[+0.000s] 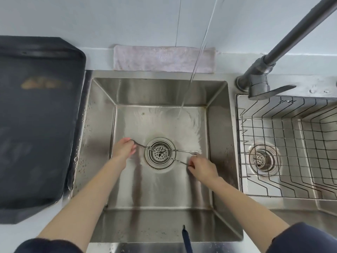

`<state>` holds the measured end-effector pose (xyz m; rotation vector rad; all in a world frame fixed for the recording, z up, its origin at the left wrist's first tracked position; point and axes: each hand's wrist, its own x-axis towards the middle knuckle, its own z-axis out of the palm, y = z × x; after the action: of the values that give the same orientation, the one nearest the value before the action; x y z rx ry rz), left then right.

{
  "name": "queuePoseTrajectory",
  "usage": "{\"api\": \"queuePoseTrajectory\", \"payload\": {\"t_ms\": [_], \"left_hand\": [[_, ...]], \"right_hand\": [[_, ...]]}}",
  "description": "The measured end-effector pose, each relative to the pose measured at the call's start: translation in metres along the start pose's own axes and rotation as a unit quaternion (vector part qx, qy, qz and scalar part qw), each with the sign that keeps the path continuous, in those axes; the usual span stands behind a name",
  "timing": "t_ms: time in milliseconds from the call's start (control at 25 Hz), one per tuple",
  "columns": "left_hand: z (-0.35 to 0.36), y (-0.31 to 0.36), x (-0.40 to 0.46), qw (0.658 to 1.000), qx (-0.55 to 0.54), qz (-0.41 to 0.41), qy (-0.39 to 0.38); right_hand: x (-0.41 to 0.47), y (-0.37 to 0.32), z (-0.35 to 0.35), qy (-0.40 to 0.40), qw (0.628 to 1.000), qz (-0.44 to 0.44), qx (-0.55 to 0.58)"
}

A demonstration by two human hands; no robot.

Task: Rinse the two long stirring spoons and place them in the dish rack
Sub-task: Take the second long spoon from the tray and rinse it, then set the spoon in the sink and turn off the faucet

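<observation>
Two thin, twisted metal stirring spoons lie crossed over the drain on the floor of the steel sink. One spoon runs right to a small forked end. The other spoon slants down to the right. My left hand pinches the spoons' left end. The fingertips of my right hand pinch the lower right end of the slanting spoon. The wire dish rack sits in the smaller basin to the right, with nothing in it.
A stream of water falls from above and hits the sink floor at the back, away from the spoons. The grey faucet base stands between sink and rack. There is a dark tray to the left and a pale cloth behind the sink.
</observation>
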<state>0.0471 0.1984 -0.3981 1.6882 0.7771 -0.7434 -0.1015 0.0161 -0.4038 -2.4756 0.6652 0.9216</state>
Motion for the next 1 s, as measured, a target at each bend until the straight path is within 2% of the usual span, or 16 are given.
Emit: {"api": "queuePoseTrajectory", "payload": {"t_ms": [160,360,440,560,720,880,1000], "left_hand": [[0.011,-0.003,0.000,0.999,-0.008,-0.034,-0.010],[0.012,-0.001,0.003,1.000,0.024,-0.013,-0.004],[0.009,0.000,0.004,0.999,0.050,-0.006,-0.002],[0.002,0.004,-0.003,0.988,0.147,0.038,0.006],[-0.005,0.013,-0.029,0.949,0.296,0.107,-0.011],[0.000,0.031,-0.063,0.894,0.400,0.188,-0.069],[0.006,0.047,-0.090,0.844,0.458,0.269,-0.082]], "right_hand": [[0.006,-0.001,0.008,-0.008,1.000,0.009,0.002],[0.004,-0.003,0.008,0.007,1.000,0.006,-0.002],[0.002,-0.005,0.004,0.020,1.000,0.001,-0.006],[-0.002,-0.009,-0.010,0.051,0.999,-0.014,0.002],[-0.012,-0.013,-0.039,0.087,0.995,-0.036,0.021],[-0.027,-0.018,-0.061,0.102,0.992,-0.069,0.009],[-0.044,-0.020,-0.078,0.129,0.987,-0.092,0.003]]}}
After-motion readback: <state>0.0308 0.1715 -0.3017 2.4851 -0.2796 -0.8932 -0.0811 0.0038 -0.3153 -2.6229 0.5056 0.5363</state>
